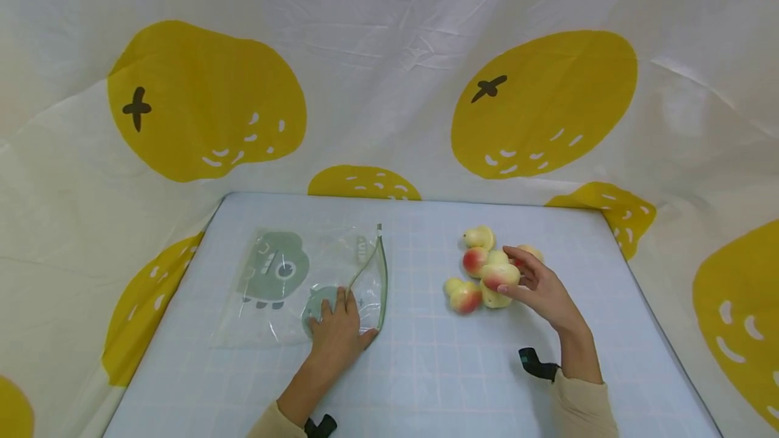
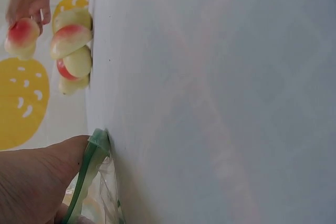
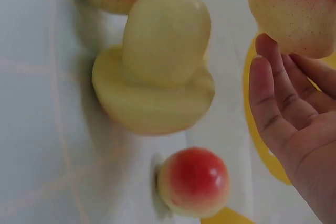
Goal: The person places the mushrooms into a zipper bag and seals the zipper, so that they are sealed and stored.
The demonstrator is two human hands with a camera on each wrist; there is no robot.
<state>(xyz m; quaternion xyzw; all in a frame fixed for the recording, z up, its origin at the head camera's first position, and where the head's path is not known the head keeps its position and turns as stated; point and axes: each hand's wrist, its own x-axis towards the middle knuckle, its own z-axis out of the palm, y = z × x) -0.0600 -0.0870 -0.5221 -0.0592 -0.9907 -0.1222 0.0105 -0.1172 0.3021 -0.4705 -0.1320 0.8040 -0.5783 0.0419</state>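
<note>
A clear zip bag [image 1: 274, 320] with green monster prints lies flat at the left, its green-edged mouth facing right and parted. My left hand [image 1: 337, 330] rests over the mouth end. In the left wrist view, its thumb [image 2: 71, 156] presses against the green zip strip [image 2: 84, 174]; the other fingers are mostly hidden. My right hand [image 1: 541, 289] holds a yellow-and-red fruit [image 1: 500, 276] by thumb and fingers above a cluster of fruit. Seen from the right wrist, this speckled fruit [image 3: 296, 14] sits above the fingertips [image 3: 261, 74]; the thumb is barely visible there.
Below and around the right hand lie several pale yellow and red-blushed fruits, among them a pale one [image 1: 479, 236] at the back and a red-blushed one [image 1: 465, 297] at the front. The table [image 1: 420, 370] meets a fruit-print curtain [image 1: 377, 107] at its back and sides.
</note>
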